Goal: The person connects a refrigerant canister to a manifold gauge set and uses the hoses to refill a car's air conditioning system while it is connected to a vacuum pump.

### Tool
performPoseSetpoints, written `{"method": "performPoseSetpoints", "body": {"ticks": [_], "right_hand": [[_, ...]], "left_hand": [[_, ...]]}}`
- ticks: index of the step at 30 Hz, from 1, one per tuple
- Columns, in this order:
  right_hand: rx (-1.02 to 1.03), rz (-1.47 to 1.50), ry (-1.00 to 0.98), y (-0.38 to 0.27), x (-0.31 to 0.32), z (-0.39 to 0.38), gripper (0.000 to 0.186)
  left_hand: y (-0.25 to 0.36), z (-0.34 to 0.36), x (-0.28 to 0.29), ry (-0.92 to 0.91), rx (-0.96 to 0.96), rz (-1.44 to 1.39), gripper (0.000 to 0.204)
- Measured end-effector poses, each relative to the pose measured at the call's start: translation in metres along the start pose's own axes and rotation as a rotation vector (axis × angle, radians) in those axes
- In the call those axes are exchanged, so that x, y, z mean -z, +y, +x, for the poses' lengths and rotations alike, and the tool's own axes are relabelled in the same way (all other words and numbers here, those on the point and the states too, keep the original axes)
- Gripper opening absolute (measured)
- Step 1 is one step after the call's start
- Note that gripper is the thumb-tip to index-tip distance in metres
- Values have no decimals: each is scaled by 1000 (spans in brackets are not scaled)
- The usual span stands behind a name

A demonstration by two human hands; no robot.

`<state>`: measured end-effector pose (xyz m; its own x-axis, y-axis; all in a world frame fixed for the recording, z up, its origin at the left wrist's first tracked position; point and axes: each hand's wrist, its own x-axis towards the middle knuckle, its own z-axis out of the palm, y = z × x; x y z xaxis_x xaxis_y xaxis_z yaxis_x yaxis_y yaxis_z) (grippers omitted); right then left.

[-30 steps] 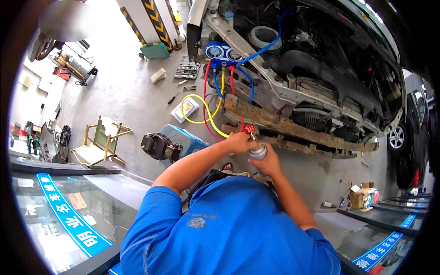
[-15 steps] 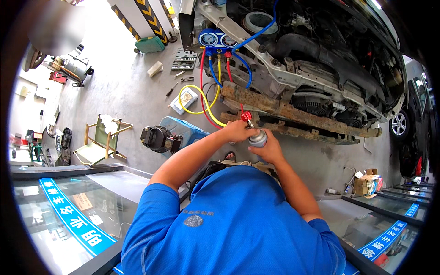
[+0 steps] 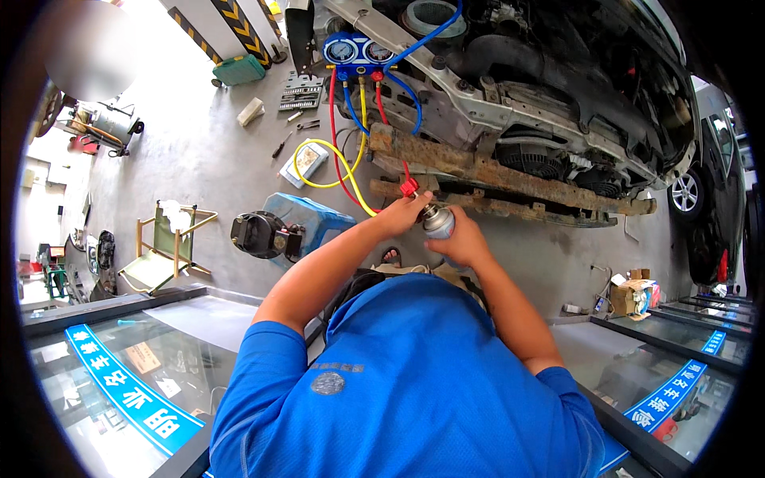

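Note:
My right hand (image 3: 465,240) is wrapped around a small silver metal can (image 3: 438,224), held tilted in front of my body. Closed at the can's top end, my left hand (image 3: 403,214) grips a can tap with a red handle (image 3: 409,187); its fingers partly hide the fitting. A yellow hose (image 3: 364,195) loops down and ends at this left hand, its tip hidden. The hose comes from a blue manifold gauge set (image 3: 358,70) with two dials, hung at the car's front. Red hose (image 3: 335,131) and blue hose (image 3: 351,111) also hang from it.
Ahead is the open engine bay (image 3: 550,88) with a rusty bumper beam (image 3: 510,171). Left on the floor are a blue machine with a black motor (image 3: 267,234), a folding chair (image 3: 163,248), a socket set (image 3: 300,93) and a pale case (image 3: 304,164). A cardboard box (image 3: 629,296) stands right.
The view has shifted slightly, so the car and floor things sit further left and up. The red tap handle tilts differently, and my left fingers have moved a little around the tap.

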<state>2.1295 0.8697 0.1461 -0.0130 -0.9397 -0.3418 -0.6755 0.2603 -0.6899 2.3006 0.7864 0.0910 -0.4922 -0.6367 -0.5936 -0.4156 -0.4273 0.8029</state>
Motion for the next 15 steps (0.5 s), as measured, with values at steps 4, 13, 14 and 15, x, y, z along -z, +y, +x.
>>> {"method": "performPoseSetpoints", "body": {"ticks": [4,13,14,15], "right_hand": [[3,14,2,-2,2,3,83],[31,-10,4,-12,6,15,81],[38,-12,6,-12,6,16,81],[44,-13,7,-12,5,18,81]], "left_hand": [[3,-2,-2,11,-27,-143,62],[4,-2,4,67,74,-386,54],[2,-1,7,58,76,-399,53],[1,1,9,49,77,-412,52]]}}
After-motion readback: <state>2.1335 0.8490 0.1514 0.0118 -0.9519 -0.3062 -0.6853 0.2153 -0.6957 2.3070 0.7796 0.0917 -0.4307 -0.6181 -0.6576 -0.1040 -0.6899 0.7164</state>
